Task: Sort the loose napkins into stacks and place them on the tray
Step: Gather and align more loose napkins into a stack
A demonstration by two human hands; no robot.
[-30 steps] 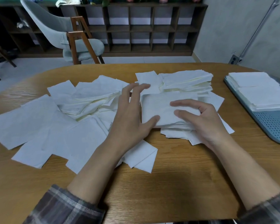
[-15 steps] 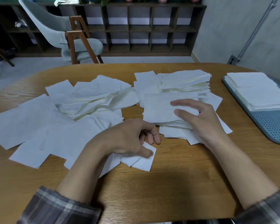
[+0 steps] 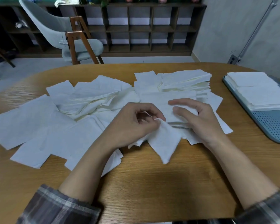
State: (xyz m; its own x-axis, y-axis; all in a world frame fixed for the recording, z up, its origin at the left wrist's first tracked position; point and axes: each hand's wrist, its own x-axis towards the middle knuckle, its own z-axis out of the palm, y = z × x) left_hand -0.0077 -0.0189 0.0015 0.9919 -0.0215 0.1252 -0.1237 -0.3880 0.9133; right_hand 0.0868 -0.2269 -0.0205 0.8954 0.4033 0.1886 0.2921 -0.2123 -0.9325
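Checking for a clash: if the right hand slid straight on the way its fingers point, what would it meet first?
Probably the left hand, which pinches a loose napkin just ahead of the right hand; the height gap is unclear.

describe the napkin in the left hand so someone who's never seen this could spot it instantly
Start at the wooden table, strewn with white napkins. Near its middle, the left hand pinches one napkin by a corner. Unlike the flat ones around it, this one is lifted and creased.
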